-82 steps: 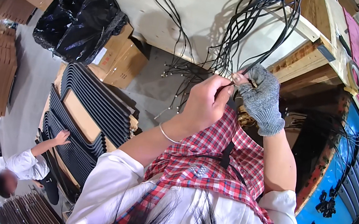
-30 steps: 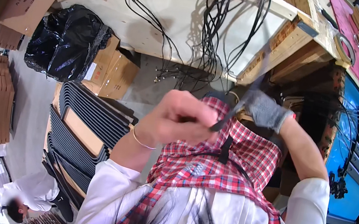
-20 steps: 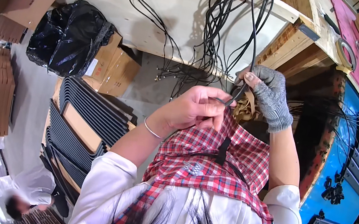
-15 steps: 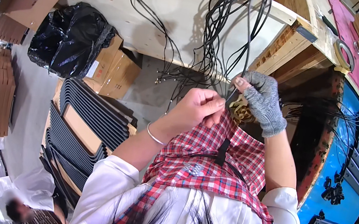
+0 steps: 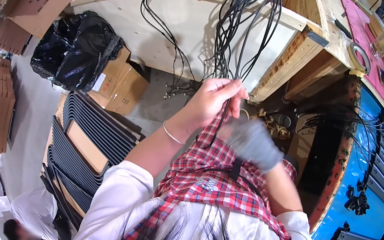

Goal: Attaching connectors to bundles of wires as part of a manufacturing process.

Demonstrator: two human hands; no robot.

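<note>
My left hand, bare and with a bracelet at its wrist, pinches a thin black cable in front of the apron. That cable rises to a hanging bundle of black cables draped over the wooden crate's edge. Below the fingers its free end hangs down over the red plaid apron. My right hand, in a grey fingerless glove, is just below and right of the left hand, close to the cable end. Motion smears its fingers, so its grip does not show.
Ahead stands the wooden crate. Left are a black plastic bag, cardboard boxes and stacked dark frames. Right, a blue-topped bench holds dark bars. A person is at the lower left.
My left hand has moved up and taken the cable higher. The right hand has come off its upper hold and swept down and left, now blurred. The cable bundle has shifted slightly left.
</note>
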